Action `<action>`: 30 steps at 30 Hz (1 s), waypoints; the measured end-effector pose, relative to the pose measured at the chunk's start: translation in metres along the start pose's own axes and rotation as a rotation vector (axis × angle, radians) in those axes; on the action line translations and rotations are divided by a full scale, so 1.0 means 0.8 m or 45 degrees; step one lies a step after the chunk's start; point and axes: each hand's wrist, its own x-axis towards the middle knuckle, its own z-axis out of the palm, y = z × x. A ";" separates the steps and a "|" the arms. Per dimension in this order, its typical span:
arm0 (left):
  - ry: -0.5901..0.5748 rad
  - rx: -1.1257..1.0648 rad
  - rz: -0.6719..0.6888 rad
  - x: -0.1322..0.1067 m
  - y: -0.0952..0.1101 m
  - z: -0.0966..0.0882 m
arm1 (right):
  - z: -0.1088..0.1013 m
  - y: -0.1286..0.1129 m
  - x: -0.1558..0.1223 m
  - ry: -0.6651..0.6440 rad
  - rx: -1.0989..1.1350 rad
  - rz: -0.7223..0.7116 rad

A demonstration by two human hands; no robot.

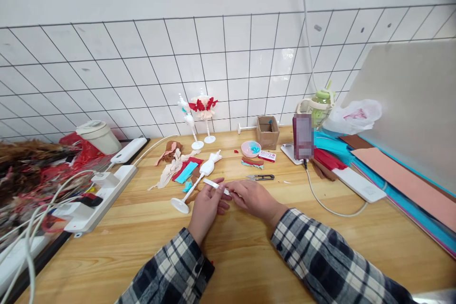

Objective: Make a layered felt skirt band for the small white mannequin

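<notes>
A narrow white strip, its material unclear, is pinched in my left hand between thumb and fingers. My right hand closes its fingertips at the strip's near end, where the grip is partly hidden. Just beyond my left hand a small white dress form lies tilted on its side, its round base toward me. Behind it are blue fabric pieces, red fabric and cream fabric. Thread snips lie beyond my right hand.
Two standing dress forms, one with red bows, are by the tiled wall. A pink bowl, cardboard box and propped phone stand at the back. A power strip with cables is left; fabric sheets lie right.
</notes>
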 end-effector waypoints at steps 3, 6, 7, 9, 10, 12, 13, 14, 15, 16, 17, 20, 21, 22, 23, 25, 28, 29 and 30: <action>-0.053 -0.072 -0.108 -0.002 0.004 -0.001 | 0.001 -0.001 0.002 0.029 -0.017 -0.075; -0.013 -0.257 -0.142 -0.001 0.008 -0.006 | 0.001 -0.002 0.005 0.076 -0.067 -0.161; 0.006 -0.317 -0.157 0.000 0.009 -0.009 | 0.001 -0.002 0.005 0.066 -0.073 -0.186; 0.025 -0.389 -0.202 0.002 0.010 -0.013 | 0.002 -0.004 0.006 0.023 -0.075 -0.224; 0.024 -0.398 -0.218 0.003 0.010 -0.014 | 0.002 -0.004 0.005 0.001 -0.072 -0.238; 0.046 -0.390 -0.197 0.005 0.010 -0.017 | 0.000 -0.003 0.004 -0.024 -0.060 -0.231; 0.075 -0.385 -0.161 0.006 0.011 -0.019 | -0.003 0.000 0.002 -0.013 -0.049 -0.189; 0.107 -0.383 -0.117 0.007 0.011 -0.020 | -0.006 0.004 0.000 0.006 -0.041 -0.116; 0.134 -0.386 -0.072 0.008 0.012 -0.022 | -0.010 0.010 -0.002 0.028 -0.048 -0.017; 0.145 -0.394 -0.036 0.009 0.013 -0.024 | -0.013 0.018 -0.005 0.043 -0.074 0.101; 0.129 -0.404 -0.011 0.009 0.013 -0.025 | -0.016 0.027 -0.008 0.036 -0.127 0.222; 0.003 -0.417 0.034 0.009 0.012 -0.025 | -0.017 0.054 -0.017 -0.098 -0.360 0.511; -0.032 -0.412 0.038 0.009 0.011 -0.024 | -0.016 0.060 -0.019 -0.158 -0.415 0.572; -0.057 -0.406 0.035 0.008 0.009 -0.022 | -0.014 0.065 -0.022 -0.213 -0.450 0.613; -0.070 -0.402 0.027 0.008 0.007 -0.021 | -0.011 0.068 -0.024 -0.253 -0.472 0.639; -0.076 -0.411 0.013 0.009 0.004 -0.019 | -0.009 0.070 -0.025 -0.284 -0.491 0.657; -0.054 -0.427 0.030 0.010 0.002 -0.018 | -0.012 0.066 -0.022 -0.258 -0.498 0.685; -0.047 -0.424 0.034 0.011 0.002 -0.019 | -0.014 0.063 -0.020 -0.256 -0.492 0.703; -0.041 -0.420 0.036 0.011 0.002 -0.019 | -0.016 0.060 -0.018 -0.254 -0.473 0.734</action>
